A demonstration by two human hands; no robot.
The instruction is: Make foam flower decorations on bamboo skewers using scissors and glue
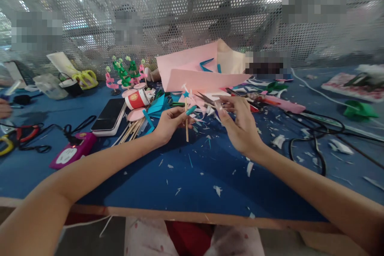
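My left hand (172, 123) pinches a thin wooden stick (187, 130) held upright. A small blue star-shaped piece (186, 94) sits near the stick's top. At my left thumb is a bright blue tip, either a nail or paper; I cannot tell which. My right hand (240, 122) is closed around a pair of scissors (205, 99), the dark blades pointing left toward the stick and slightly apart. Its fingers hide most of the handles. Behind the hands lies a large folded pink paper wrap (198, 80). Folded blue paper (157, 106) is just beyond my left hand.
To the left are a phone (109, 114), a purple socket box (73, 150), a red-and-white paper cup (136, 99) and pink-green paper plants (126, 72). Black cable (321, 152) loops at right. Paper scraps litter the blue table (210, 188). Another person's hand (4, 109) shows at far left.
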